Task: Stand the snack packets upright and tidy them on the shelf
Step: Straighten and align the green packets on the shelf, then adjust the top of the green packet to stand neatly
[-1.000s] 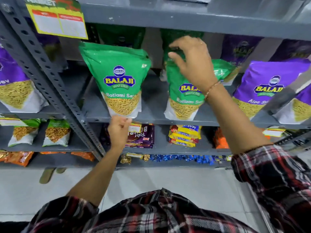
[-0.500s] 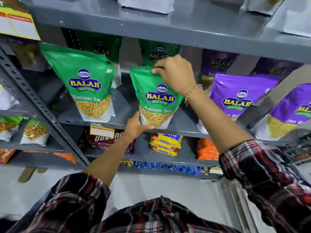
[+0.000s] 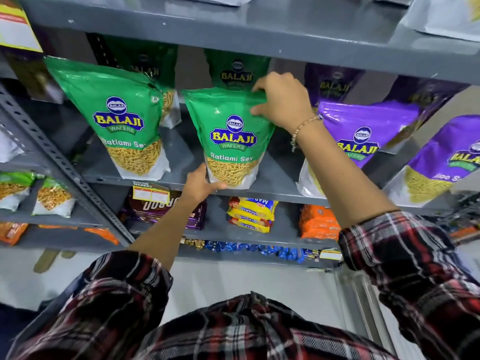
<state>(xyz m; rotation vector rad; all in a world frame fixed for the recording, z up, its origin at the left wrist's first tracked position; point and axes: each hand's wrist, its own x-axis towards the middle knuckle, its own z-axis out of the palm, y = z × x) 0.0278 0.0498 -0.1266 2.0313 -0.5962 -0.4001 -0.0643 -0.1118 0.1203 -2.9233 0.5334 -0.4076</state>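
A green Ratlami Sev packet (image 3: 228, 136) stands upright at the front edge of the grey shelf (image 3: 272, 189). My right hand (image 3: 283, 102) pinches its top right corner. My left hand (image 3: 200, 184) grips its bottom left corner from below. A second green packet (image 3: 117, 118) stands upright to the left. More green packets (image 3: 235, 71) stand behind in shadow. Two purple packets (image 3: 361, 136) (image 3: 446, 159) lean on the right side of the same shelf.
The shelf board above (image 3: 233, 35) hangs low over the packet tops. A perforated grey upright (image 3: 52, 157) runs diagonally at left. Below are a brown packet (image 3: 161, 206), yellow biscuit packs (image 3: 250, 211), orange packs (image 3: 318, 222) and a yellow price tag (image 3: 150, 194).
My left hand left the shelf edge below the left packet and took the middle packet's bottom corner. My right hand pulled that packet forward and upright. The view shifted right and closer.
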